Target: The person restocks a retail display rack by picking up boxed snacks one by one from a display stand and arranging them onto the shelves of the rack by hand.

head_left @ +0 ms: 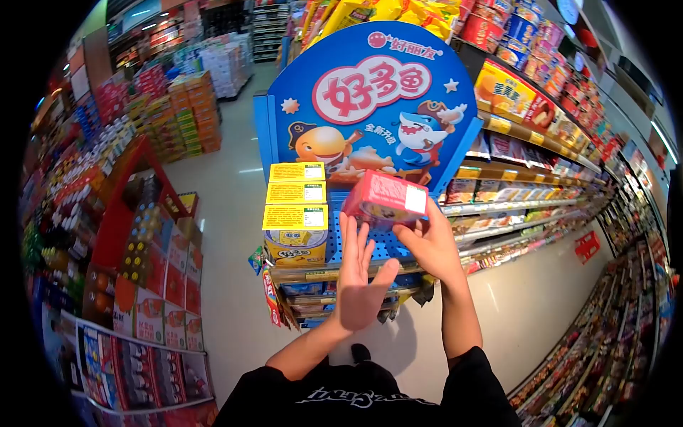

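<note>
A red snack box (384, 197) with a white label patch is held above the blue perforated shelf of a display stand. My right hand (430, 245) grips its right end, thumb in front. At its lower left, my left hand (359, 274) has its fingers stretched out and the palm turned inward; whether the fingertips touch the box I cannot tell. To the left, several yellow snack boxes (296, 217) stand in a row from front to back on the same shelf.
Behind the shelf rises a blue cartoon header board (373, 107). Shelves of packaged food (526, 192) run along the right. Stacked drink cartons (167, 285) and a red rack frame stand at the left, across the pale floor (231, 206). Hanging packets (272, 295) edge the stand.
</note>
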`<state>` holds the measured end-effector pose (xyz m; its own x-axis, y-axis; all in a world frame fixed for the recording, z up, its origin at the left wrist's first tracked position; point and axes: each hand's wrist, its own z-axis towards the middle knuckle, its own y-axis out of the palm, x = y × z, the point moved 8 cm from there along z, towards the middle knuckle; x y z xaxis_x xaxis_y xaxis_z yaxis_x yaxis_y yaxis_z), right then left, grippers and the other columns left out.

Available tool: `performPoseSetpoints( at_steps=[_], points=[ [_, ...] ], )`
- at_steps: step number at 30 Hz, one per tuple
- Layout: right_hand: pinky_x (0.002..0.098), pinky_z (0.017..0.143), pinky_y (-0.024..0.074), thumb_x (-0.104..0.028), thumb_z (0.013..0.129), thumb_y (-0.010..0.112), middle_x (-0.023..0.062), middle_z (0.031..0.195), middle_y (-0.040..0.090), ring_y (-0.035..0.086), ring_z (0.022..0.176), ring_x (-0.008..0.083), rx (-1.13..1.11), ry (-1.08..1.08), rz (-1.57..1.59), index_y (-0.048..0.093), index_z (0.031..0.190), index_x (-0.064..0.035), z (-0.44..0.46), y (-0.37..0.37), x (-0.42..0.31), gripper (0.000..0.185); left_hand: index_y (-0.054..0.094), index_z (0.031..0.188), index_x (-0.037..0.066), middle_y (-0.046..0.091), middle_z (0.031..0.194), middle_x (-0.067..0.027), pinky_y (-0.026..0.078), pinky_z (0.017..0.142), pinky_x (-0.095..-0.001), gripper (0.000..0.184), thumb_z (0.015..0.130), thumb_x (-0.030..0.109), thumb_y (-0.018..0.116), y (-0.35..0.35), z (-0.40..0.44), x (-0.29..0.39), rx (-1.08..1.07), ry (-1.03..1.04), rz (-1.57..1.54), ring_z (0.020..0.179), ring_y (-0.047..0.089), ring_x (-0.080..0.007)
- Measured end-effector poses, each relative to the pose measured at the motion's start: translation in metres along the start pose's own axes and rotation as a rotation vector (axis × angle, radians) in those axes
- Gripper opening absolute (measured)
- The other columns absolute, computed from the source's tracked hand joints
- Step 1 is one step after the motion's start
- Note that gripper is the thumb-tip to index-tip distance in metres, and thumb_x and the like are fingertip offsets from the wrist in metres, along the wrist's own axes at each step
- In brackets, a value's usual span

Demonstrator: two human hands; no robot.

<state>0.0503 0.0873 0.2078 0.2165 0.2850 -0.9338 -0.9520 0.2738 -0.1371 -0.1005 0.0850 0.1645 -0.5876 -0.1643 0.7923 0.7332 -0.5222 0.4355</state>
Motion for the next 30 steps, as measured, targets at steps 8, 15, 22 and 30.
performPoseSetpoints(
  at_steps=[8, 15, 22, 30],
  points=[
    [0.0422, 0.082, 0.0517, -0.008, 0.09, 0.066, 0.023, 0.114, 0.059, 0.062, 0.093, 0.0351, -0.084, -0.111, -0.439, 0.047, 0.143, 0.0018, 0.044, 0.014, 0.018, 0.057, -0.007, 0.163, 0.0, -0.018, 0.171, -0.0173, 0.008, 0.128, -0.0465, 0.105, 0.093, 0.004, 0.07, -0.009, 0.035, -0.029, 0.218, -0.055, -0.052, 0.16, -0.003, -0.0299],
    [0.0492, 0.096, 0.0494, -0.007, 0.093, 0.063, 0.0302, 0.126, 0.057, 0.059, 0.114, 0.0473, -0.107, -0.056, -0.454, 0.036, 0.15, 0.006, 0.041, 0.038, 0.04, 0.064, -0.002, 0.163, -0.005, 0.008, 0.17, -0.023, 0.008, 0.128, -0.042, 0.1, 0.094, 0.01, 0.068, -0.011, 0.044, -0.039, 0.345, -0.106, -0.015, 0.159, 0.008, -0.0269],
    [0.0559, 0.091, 0.0523, -0.01, 0.092, 0.063, 0.0385, 0.126, 0.059, 0.062, 0.11, 0.0532, -0.241, -0.075, -0.389, 0.028, 0.15, 0.0128, 0.042, 0.04, 0.04, 0.071, 0.003, 0.161, -0.011, 0.02, 0.166, -0.0235, 0.015, 0.127, -0.0392, 0.095, 0.095, 0.013, 0.068, -0.012, 0.051, -0.043, 0.447, -0.089, 0.013, 0.158, 0.014, -0.027],
    [0.0476, 0.097, 0.0532, -0.013, 0.096, 0.062, 0.0342, 0.127, 0.064, 0.063, 0.123, 0.0455, -0.295, 0.003, -0.281, 0.031, 0.153, 0.0058, 0.03, 0.031, 0.047, 0.067, 0.006, 0.163, -0.006, 0.025, 0.165, -0.0211, 0.022, 0.125, -0.0386, 0.087, 0.1, 0.009, 0.064, 0.012, 0.016, -0.042, 0.441, -0.076, 0.086, 0.153, 0.027, -0.0251]
  ],
)
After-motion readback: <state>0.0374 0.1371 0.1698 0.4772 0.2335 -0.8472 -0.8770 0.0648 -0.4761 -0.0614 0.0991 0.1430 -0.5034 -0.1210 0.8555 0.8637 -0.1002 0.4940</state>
